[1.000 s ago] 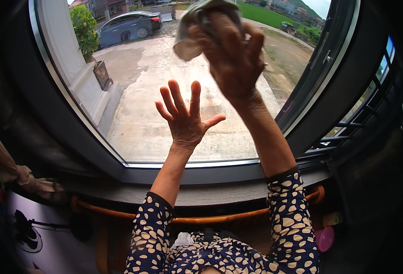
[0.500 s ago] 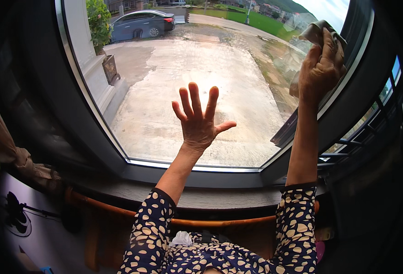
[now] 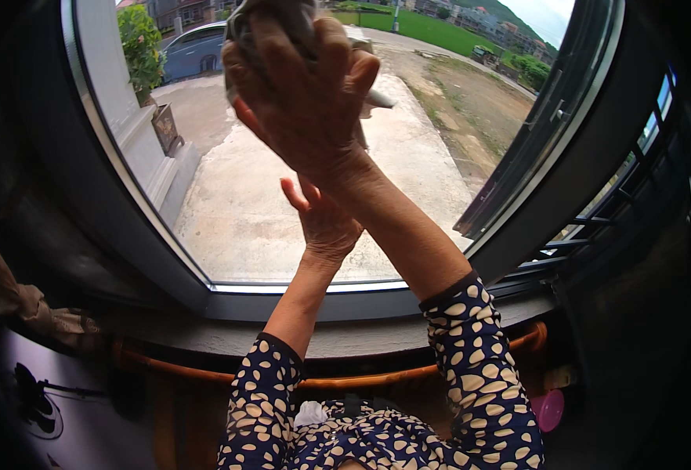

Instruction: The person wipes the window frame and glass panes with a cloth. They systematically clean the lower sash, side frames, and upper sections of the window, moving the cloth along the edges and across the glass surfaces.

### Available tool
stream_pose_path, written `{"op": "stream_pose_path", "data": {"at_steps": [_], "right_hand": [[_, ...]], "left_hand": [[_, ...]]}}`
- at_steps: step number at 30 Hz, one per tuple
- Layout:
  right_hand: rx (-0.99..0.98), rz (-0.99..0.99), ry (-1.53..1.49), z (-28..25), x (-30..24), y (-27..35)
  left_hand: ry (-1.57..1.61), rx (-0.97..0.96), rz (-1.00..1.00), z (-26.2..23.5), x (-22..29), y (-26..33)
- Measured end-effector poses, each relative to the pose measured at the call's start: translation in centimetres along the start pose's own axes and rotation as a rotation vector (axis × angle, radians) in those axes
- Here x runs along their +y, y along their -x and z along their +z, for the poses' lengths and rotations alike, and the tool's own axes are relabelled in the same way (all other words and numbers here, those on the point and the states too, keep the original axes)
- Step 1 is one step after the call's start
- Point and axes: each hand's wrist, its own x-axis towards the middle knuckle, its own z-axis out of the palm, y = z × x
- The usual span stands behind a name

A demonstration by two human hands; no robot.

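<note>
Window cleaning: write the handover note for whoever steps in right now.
Right hand: raised across the left arm, fingers pressing a grey cloth on the upper left of the window pane.
Left hand: open, flat against the middle of the pane, holding nothing.
Done: cannot tell which areas are wiped.
Left: probably the lower pane and the edges by the frame.
</note>
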Motion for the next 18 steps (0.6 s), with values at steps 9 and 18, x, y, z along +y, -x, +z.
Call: {"op": "stream_pose_path", "data": {"at_steps": [9,18], "right_hand": [[0.052,-0.022,0.063,-1.5,7.3,-2.6],[-0.001,-0.005,0.397,-7.9,19.1,-2.8]], "left_hand": [[-0.026,0.209,0.040,-1.2,-0.1,-1.4],[-0.102,0.202,0.063,-1.4,0.0,-1.6]]}}
